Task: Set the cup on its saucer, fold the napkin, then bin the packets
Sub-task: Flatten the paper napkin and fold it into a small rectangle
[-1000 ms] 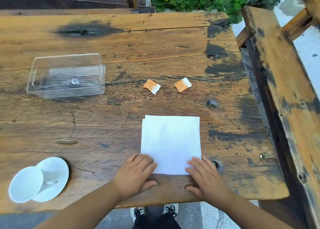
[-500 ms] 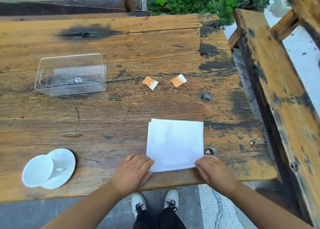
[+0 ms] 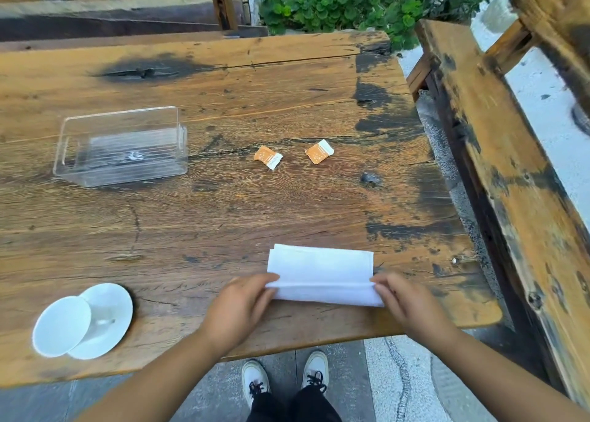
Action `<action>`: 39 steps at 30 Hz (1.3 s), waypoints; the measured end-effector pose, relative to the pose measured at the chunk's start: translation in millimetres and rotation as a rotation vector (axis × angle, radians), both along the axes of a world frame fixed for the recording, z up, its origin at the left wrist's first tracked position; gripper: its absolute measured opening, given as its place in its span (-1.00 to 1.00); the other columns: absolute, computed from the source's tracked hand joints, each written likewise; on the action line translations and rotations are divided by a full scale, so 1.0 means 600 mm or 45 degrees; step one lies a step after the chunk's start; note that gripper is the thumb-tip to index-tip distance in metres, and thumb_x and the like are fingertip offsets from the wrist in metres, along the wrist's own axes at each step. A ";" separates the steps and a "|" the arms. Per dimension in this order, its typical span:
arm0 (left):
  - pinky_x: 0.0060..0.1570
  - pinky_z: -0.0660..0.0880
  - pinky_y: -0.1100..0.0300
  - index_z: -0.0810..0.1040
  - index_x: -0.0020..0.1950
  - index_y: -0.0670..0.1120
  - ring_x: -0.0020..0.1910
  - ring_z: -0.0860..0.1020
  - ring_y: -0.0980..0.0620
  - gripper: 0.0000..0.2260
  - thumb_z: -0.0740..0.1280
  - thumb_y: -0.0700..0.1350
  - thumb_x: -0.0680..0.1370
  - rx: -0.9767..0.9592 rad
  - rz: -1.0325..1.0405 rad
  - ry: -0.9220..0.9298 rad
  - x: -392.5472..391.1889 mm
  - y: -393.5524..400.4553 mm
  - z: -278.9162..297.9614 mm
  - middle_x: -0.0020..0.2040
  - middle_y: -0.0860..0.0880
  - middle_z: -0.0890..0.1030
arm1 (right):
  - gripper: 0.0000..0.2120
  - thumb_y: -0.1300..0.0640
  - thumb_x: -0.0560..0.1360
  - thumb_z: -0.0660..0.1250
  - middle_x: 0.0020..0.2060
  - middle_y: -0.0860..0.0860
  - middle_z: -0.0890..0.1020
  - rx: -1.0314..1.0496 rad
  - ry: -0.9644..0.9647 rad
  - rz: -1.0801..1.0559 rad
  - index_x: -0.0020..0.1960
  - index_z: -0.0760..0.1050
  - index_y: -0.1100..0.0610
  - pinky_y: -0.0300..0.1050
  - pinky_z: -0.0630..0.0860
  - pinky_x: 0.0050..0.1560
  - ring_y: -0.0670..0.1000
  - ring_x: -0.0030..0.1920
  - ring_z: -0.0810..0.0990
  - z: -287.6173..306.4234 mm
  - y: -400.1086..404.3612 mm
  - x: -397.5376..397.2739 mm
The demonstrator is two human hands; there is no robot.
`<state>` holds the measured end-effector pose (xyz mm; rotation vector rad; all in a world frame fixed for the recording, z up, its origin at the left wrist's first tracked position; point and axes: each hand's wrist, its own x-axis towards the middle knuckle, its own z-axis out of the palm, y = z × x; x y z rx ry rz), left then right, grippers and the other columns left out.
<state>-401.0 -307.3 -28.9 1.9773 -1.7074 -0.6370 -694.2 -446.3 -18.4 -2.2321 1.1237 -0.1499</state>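
Note:
A white napkin (image 3: pixel 321 268) lies near the table's front edge, its near part lifted and rolled over toward the far side. My left hand (image 3: pixel 238 308) pinches its near left corner and my right hand (image 3: pixel 404 303) pinches its near right corner. At the front left a white cup (image 3: pixel 60 326) stands on its white saucer (image 3: pixel 111 313). Two orange-and-white packets lie past the napkin in mid-table, one on the left (image 3: pixel 267 157) and one on the right (image 3: pixel 319 151). A clear plastic bin (image 3: pixel 121 147) sits at the left.
The worn wooden table (image 3: pixel 223 217) ends at its right edge close to a wooden bench (image 3: pixel 510 172). Green plants (image 3: pixel 351 3) grow beyond the far edge. My shoes (image 3: pixel 284 380) show on the paving below the front edge.
Both hands have gripped the napkin's near corners and lifted its near edge up and over toward the far side. The view has shifted back a little.

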 end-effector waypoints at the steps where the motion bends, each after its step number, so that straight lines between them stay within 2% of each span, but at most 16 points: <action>1: -0.18 0.53 0.14 0.55 0.16 -0.01 -0.15 0.63 -0.01 -0.80 0.27 -0.04 0.57 0.042 0.092 0.062 0.005 -0.012 0.004 -0.06 -0.01 0.69 | -0.89 0.13 0.54 0.30 -0.13 -0.01 0.69 0.014 -0.041 -0.055 0.05 0.55 0.08 -0.18 0.41 -0.22 0.03 -0.17 0.64 0.003 -0.012 0.011; 4: -0.25 0.46 0.12 0.51 0.19 0.02 -0.15 0.60 -0.03 -0.79 0.27 -0.02 0.57 0.163 0.294 0.189 0.017 -0.067 -0.008 -0.13 -0.01 0.67 | -0.88 0.07 0.55 0.28 -0.14 0.01 0.68 0.044 -0.030 -0.221 0.07 0.52 0.03 -0.07 0.46 -0.23 0.07 -0.17 0.61 -0.007 -0.059 0.051; 7: -0.19 0.46 0.10 0.46 0.24 0.01 -0.04 0.59 -0.09 -0.75 0.26 -0.04 0.57 0.328 0.398 0.248 0.022 -0.117 -0.038 -0.03 -0.06 0.65 | -0.84 0.02 0.57 0.21 -0.08 0.04 0.66 0.079 0.213 -0.244 0.09 0.47 0.03 -0.02 0.52 -0.23 0.11 -0.12 0.60 -0.048 -0.089 0.086; 10: -0.22 0.41 0.13 0.43 0.26 0.01 -0.02 0.59 -0.11 -0.74 0.26 -0.04 0.57 0.422 0.430 0.227 0.021 -0.145 -0.071 0.04 -0.08 0.64 | -0.82 -0.01 0.59 0.17 -0.12 0.07 0.67 0.057 0.395 -0.245 0.08 0.46 0.04 -0.04 0.51 -0.30 0.13 -0.18 0.61 -0.091 -0.093 0.099; 16: -0.14 0.52 -0.03 0.36 0.31 0.01 -0.03 0.59 -0.19 -0.70 0.21 0.00 0.58 0.354 0.380 0.069 0.025 -0.162 -0.102 0.04 -0.12 0.65 | -0.83 0.00 0.59 0.13 -0.19 0.06 0.64 -0.058 0.375 -0.319 0.00 0.45 0.06 -0.05 0.47 -0.36 0.14 -0.26 0.58 -0.125 -0.094 0.098; 19: -0.13 0.53 -0.07 0.32 0.32 -0.01 -0.01 0.59 -0.21 -0.69 0.18 0.01 0.59 0.291 0.371 0.040 0.026 -0.173 -0.108 0.09 -0.15 0.63 | -0.82 0.00 0.60 0.10 -0.23 0.08 0.62 -0.048 0.351 -0.377 -0.02 0.41 0.07 0.06 0.55 -0.33 0.15 -0.30 0.57 -0.127 -0.101 0.096; 21: -0.13 0.53 -0.07 0.30 0.32 -0.02 0.00 0.58 -0.23 -0.69 0.16 0.01 0.60 0.331 0.352 -0.013 0.024 -0.184 -0.114 0.11 -0.17 0.62 | -0.81 -0.01 0.61 0.08 -0.19 0.08 0.60 -0.046 0.371 -0.392 -0.03 0.39 0.07 0.08 0.55 -0.30 0.16 -0.29 0.57 -0.129 -0.105 0.098; 24: -0.22 0.51 -0.02 0.30 0.30 -0.02 -0.07 0.58 -0.23 -0.70 0.13 0.03 0.60 0.436 0.302 -0.200 0.018 -0.192 -0.118 0.19 -0.13 0.55 | -0.79 -0.03 0.60 0.08 -0.02 0.07 0.55 -0.138 0.506 -0.348 0.05 0.41 0.06 -0.05 0.47 -0.34 0.17 -0.25 0.58 -0.131 -0.098 0.105; 26: -0.27 0.48 0.00 0.34 0.29 -0.06 -0.11 0.56 -0.23 -0.69 0.17 0.01 0.58 0.377 0.293 -0.334 0.010 -0.185 -0.114 0.18 -0.13 0.47 | -0.76 -0.02 0.59 0.15 0.06 0.10 0.49 -0.240 0.538 -0.348 0.13 0.45 0.09 -0.04 0.45 -0.26 0.18 -0.10 0.57 -0.124 -0.090 0.104; 28: -0.14 0.49 -0.05 0.39 0.28 -0.10 -0.01 0.53 -0.22 -0.64 0.28 -0.05 0.51 0.197 0.219 -0.471 0.000 -0.173 -0.109 0.17 -0.17 0.48 | -0.74 0.03 0.53 0.26 0.14 0.13 0.51 -0.366 0.425 -0.396 0.15 0.49 0.13 0.08 0.46 -0.01 0.20 0.09 0.53 -0.116 -0.080 0.099; 30: 0.11 0.44 -0.14 0.38 0.32 -0.08 0.23 0.46 -0.22 -0.57 0.32 -0.05 0.47 0.042 0.005 -0.570 -0.011 -0.162 -0.104 0.32 -0.16 0.46 | -0.67 0.02 0.52 0.25 0.26 0.15 0.49 -0.489 0.330 -0.343 0.23 0.47 0.13 0.18 0.42 0.18 0.23 0.26 0.45 -0.109 -0.052 0.103; 31: 0.25 0.35 -0.18 0.36 0.37 -0.07 0.35 0.37 -0.19 -0.55 0.29 -0.03 0.50 0.026 -0.170 -0.606 -0.015 -0.157 -0.105 0.41 -0.14 0.40 | -0.62 -0.02 0.53 0.20 0.32 0.16 0.47 -0.513 0.333 -0.256 0.28 0.44 0.13 0.22 0.38 0.25 0.22 0.33 0.41 -0.108 -0.032 0.110; 33: 0.41 0.07 -0.22 0.25 0.46 -0.03 0.49 0.15 -0.14 -0.53 0.16 0.04 0.57 0.086 -0.448 -0.652 -0.014 -0.150 -0.116 0.51 -0.09 0.23 | -0.51 -0.08 0.52 0.08 0.38 0.16 0.43 -0.473 0.415 -0.026 0.35 0.39 0.15 0.26 0.33 0.33 0.21 0.39 0.37 -0.113 0.009 0.128; 35: 0.44 -0.14 -0.17 0.10 0.52 0.01 0.53 -0.04 -0.09 -0.51 0.01 0.12 0.61 0.232 -0.530 -0.617 -0.006 -0.148 -0.122 0.56 -0.06 0.07 | -0.47 -0.10 0.52 0.03 0.38 0.15 0.44 -0.440 0.523 0.159 0.36 0.40 0.16 0.26 0.31 0.34 0.20 0.39 0.38 -0.125 0.023 0.132; 37: 0.45 -0.13 -0.13 0.01 0.53 0.03 0.53 -0.08 -0.07 -0.47 -0.09 0.19 0.60 0.334 -0.512 -0.614 -0.004 -0.147 -0.122 0.57 -0.04 0.00 | -0.47 -0.10 0.53 0.03 0.39 0.12 0.45 -0.454 0.556 0.283 0.36 0.42 0.14 0.25 0.30 0.35 0.19 0.40 0.37 -0.132 -0.002 0.123; 39: 0.44 -0.01 -0.12 -0.03 0.53 0.03 0.53 -0.04 -0.07 -0.44 -0.13 0.23 0.58 0.432 -0.453 -0.645 -0.012 -0.134 -0.114 0.57 -0.05 -0.02 | -0.50 -0.09 0.53 0.05 0.39 0.09 0.45 -0.500 0.538 0.406 0.36 0.43 0.11 0.26 0.28 0.36 0.18 0.40 0.37 -0.136 -0.031 0.114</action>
